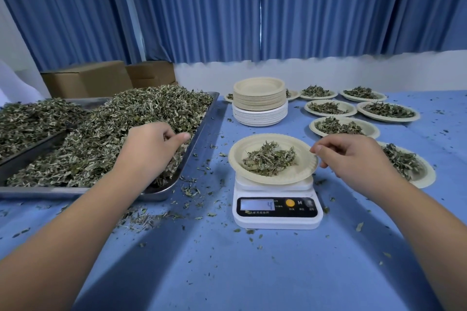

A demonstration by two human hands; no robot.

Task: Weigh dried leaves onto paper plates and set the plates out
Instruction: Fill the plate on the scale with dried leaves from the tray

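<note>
Reading on the display (pixel 257 204): one digit, 4, showed at the right end of the grey window; the small print beside it was too fine to read.
Buttons (pixel 290 202): an orange round one, the letter M and a grey round one sat in a row on the black front of the white scale (pixel 277 219); the characters under them could not be made out.
Paper plate (pixel 297 175): cream, resting slightly tilted on top of the scale, with a small portion (pixel 270 160) of leaves in its middle.
Right hand (pixel 353 156): thumb and forefinger were pinched together on the plate's right rim, the other fingers curled beneath.
Left hand (pixel 151 146): fingers were curled down into the dried leaves (pixel 121 129) near the right edge of the steel tray (pixel 202 131), closed on a clump, thumb stretched out.
Second tray (pixel 32 144): to the left, close against the first, also heaped with leaves.
Plate stack (pixel 259 101): cream plates on top of white ones, behind the scale.
Filled plates (pixel 389 111): several lay spread out to the right, each with its own leaves; one sat just beyond the right hand.
Surface: a blue tablecloth (pixel 227 272), littered with leaf crumbs (pixel 141 217), thickest beside the tray.
Room: pleated blue curtains (pixel 202 7) hung above a white wall (pixel 328 73); two cardboard boxes (pixel 88 81) stood behind the trays.
</note>
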